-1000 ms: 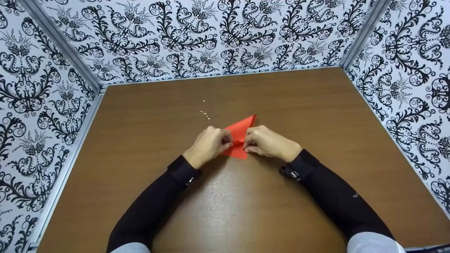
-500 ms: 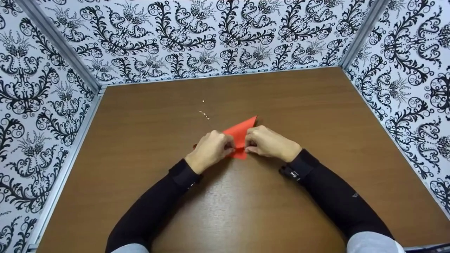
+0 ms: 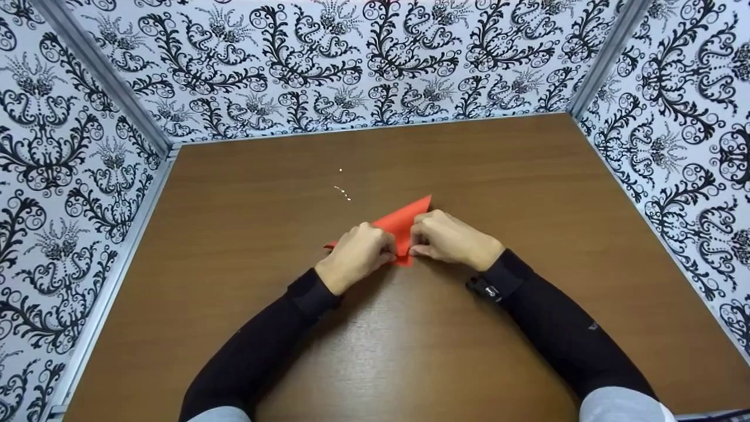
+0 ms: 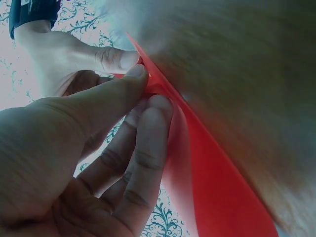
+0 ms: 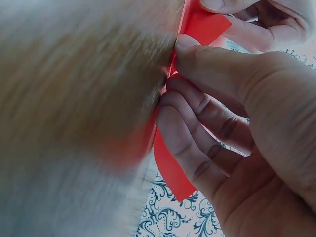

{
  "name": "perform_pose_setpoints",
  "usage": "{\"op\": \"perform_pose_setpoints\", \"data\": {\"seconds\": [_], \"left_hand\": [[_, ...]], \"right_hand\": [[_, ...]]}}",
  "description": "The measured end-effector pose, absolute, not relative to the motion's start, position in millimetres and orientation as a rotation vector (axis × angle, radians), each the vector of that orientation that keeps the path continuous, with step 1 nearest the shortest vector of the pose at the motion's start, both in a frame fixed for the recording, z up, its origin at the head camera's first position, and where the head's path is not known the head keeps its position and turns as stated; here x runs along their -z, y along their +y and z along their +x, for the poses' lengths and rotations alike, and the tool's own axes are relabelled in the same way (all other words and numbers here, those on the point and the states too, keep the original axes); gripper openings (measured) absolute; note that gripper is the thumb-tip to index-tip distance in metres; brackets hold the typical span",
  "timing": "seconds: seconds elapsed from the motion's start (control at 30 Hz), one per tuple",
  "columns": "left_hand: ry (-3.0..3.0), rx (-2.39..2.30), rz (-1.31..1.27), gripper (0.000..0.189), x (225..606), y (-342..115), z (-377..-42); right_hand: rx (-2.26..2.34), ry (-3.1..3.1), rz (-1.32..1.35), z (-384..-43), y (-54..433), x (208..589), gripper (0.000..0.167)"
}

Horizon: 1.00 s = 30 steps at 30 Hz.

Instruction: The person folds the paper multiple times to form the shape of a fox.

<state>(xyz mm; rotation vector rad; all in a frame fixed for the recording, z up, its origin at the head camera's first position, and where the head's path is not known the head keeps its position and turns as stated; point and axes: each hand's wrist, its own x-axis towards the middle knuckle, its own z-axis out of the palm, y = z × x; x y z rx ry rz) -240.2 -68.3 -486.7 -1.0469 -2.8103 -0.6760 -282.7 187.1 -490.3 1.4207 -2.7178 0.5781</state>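
Observation:
A folded sheet of red paper (image 3: 401, 225) lies on the brown table in the head view, one pointed corner toward the back right. My left hand (image 3: 358, 255) pinches a raised flap of it between thumb and fingers, and its palm hides much of the paper's left part. Close beside it, my right hand (image 3: 448, 239) pinches the paper's right edge. In the left wrist view the red paper (image 4: 212, 182) bends up in a curve by the left fingertips. The right wrist view shows the right thumb and fingers on the edge of the red paper (image 5: 173, 170).
The wooden table (image 3: 375, 351) spreads around the hands. Black-and-white patterned walls (image 3: 375, 64) enclose its back and sides, with metal corner posts (image 3: 609, 55). Small bright specks (image 3: 343, 191) show on the tabletop behind the paper.
My left hand has moved slightly right and toward the front edge, drawing the flap of the paper with it. A left tip of the paper now shows. The right hand stays nearly in place.

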Motion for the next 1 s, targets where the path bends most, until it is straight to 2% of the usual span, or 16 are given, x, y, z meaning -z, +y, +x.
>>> {"op": "perform_pose_setpoints", "data": {"seconds": [1.0], "left_hand": [[-2.834, 0.627, -1.033, 0.007, 489.3, -61.9, -238.6]], "right_hand": [[-0.69, -2.747, 1.385, -285.0, 190.7, 484.5, 0.004]]}}
